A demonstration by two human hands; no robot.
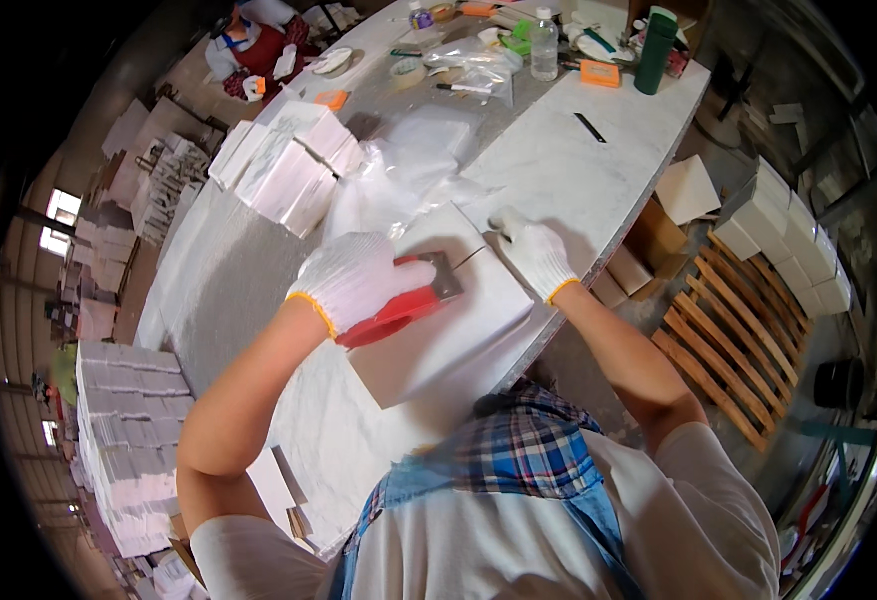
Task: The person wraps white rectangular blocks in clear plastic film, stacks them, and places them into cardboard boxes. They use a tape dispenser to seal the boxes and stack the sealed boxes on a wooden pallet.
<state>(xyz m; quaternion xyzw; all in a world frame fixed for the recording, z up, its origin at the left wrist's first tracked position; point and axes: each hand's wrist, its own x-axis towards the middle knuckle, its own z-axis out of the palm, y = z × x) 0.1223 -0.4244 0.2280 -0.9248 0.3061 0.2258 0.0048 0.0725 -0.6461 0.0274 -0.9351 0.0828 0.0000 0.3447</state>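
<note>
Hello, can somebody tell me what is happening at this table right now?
A person in white work gloves stands at a marble table. The left hand grips a red-handled scraper, its blade on a white flat box. The right hand presses on the box's far edge. Behind lie clear plastic bags and stacked white boxes.

Left hand gloved and curled in a grip; right hand gloved, pressed flat.

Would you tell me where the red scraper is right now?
In the head view, the red scraper is gripped in the gloved left hand, its blade on the white slab left of the right hand.
</note>
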